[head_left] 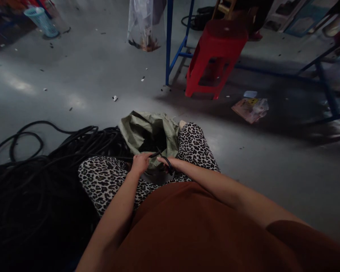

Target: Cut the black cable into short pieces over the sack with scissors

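I sit on the floor with my knees in leopard-print trousers spread apart. My left hand is closed round a thin black cable just above my lap. My right hand grips the same cable, which loops down past its fingers. Right behind both hands lies an open green woven sack with a dark inside. A large heap of black cable lies on the floor to my left, touching my left knee.
A red plastic stool stands ahead by a blue metal frame. A clear plastic bag hangs from that frame. A blue basket is far left, packets lie on the grey floor at right.
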Tool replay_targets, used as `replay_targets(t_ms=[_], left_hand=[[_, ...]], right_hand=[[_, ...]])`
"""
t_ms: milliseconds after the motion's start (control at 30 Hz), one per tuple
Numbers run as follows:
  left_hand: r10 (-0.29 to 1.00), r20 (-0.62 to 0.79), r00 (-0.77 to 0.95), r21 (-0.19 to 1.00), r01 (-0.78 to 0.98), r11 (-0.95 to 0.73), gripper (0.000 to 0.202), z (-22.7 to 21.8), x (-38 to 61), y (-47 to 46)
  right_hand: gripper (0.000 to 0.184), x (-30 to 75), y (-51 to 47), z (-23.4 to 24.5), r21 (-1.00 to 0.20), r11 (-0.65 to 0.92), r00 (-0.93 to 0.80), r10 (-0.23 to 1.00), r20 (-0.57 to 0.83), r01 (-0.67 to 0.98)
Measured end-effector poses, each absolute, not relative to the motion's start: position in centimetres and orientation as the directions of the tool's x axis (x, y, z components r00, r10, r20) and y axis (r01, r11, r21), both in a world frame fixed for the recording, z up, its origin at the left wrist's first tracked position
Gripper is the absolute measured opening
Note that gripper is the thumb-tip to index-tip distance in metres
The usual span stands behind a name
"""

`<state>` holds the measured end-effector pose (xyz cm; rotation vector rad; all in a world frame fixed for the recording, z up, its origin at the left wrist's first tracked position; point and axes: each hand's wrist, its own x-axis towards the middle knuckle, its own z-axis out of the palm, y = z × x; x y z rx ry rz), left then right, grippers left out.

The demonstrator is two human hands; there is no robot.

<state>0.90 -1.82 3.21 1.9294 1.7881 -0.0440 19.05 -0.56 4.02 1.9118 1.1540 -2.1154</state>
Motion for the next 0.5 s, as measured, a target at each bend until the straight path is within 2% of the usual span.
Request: replay_targets(t_ms=[200, 500], left_hand=[[0.934, -0.331, 0.134, 0.318, 0.948, -0.023, 0.037, 2.66, 0.86, -1.88], [0.933, -0.336, 0.131, 0.336, 0.942, -0.012, 0.038, 2.81, 1.18, -1.83]], right_hand=[[0.041, 18.66, -0.47, 4.28, -0.421, -0.727, -0.205, 0.372, -0.906, 0.543], [0.039, 18.79, -0.27, 4.30, -0.467, -0.660, -0.168, 0.465, -0.869, 0.589]])
